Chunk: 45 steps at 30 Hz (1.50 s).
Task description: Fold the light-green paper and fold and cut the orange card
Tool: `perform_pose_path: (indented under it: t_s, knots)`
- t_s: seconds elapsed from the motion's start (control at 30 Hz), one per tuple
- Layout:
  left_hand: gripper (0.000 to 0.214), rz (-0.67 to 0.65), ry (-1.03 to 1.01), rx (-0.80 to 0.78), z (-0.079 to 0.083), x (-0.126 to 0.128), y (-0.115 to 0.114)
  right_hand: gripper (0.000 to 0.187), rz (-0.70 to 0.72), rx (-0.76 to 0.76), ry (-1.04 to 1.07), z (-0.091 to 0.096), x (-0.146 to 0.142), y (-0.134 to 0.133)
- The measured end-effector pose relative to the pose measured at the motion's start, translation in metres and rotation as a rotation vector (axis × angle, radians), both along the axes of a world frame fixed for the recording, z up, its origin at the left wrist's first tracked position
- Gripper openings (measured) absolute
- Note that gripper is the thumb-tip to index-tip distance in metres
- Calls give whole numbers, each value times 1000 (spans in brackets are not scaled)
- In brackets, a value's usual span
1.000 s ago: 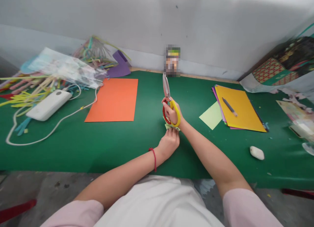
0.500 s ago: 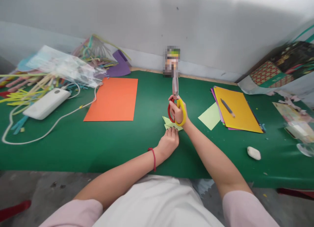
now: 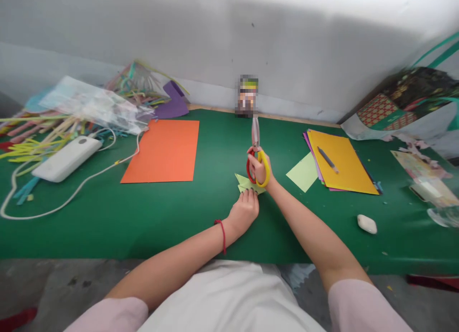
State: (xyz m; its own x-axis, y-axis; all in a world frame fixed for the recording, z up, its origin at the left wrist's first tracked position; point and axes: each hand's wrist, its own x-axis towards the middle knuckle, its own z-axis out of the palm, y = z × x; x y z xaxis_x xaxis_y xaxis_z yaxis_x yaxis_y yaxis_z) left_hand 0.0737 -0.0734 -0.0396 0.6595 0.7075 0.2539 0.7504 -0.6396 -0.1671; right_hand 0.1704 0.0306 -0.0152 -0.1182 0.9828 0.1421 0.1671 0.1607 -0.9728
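My right hand (image 3: 261, 171) grips scissors (image 3: 256, 150) with one red and one yellow handle; the blades point away from me and are closed. Just below them lies a small piece of light green paper (image 3: 244, 183) with pointed corners on the green table cover (image 3: 201, 212). My left hand (image 3: 245, 211), with a red cord on the wrist, rests its curled fingertips on the near edge of that paper and pins it down.
An orange sheet (image 3: 163, 151) lies left of centre. Further left are a white power bank (image 3: 66, 158) with a cable, a plastic bag and coloured strips. To the right lie a light green sheet (image 3: 303, 171), a yellow-topped paper stack (image 3: 340, 162) with a pencil, and a white eraser (image 3: 366, 224).
The scissors have swung from tilted left to pointing straight away and moved slightly right. More of the green paper shows. The left hand stays on the paper.
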Motion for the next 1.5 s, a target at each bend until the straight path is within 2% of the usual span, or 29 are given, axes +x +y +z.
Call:
perform_pose_path:
  t_s: [0.1, 0.4, 0.73, 1.0, 1.2, 1.5]
  knots:
    - [39, -11, 14, 13, -1, -1, 0, 18, -73, 39, 30, -1, 1, 1]
    - [41, -6, 23, -1, -2, -2, 2, 15, -123, 22, 79, -2, 2, -3]
    - [42, 3, 28, -38, 2, -1, 1, 14, -59, -39, 116, 5, -2, 0]
    - [39, -3, 4, -20, 1, -1, 0, 8, 29, 49, -16, 7, -14, -3]
    - [42, -5, 2, -41, 2, -1, 0, 8, 64, 28, 25, 11, -23, -4]
    - [38, -14, 32, 23, 2, 0, 0, 7, 112, 23, 38, 5, -34, -3]
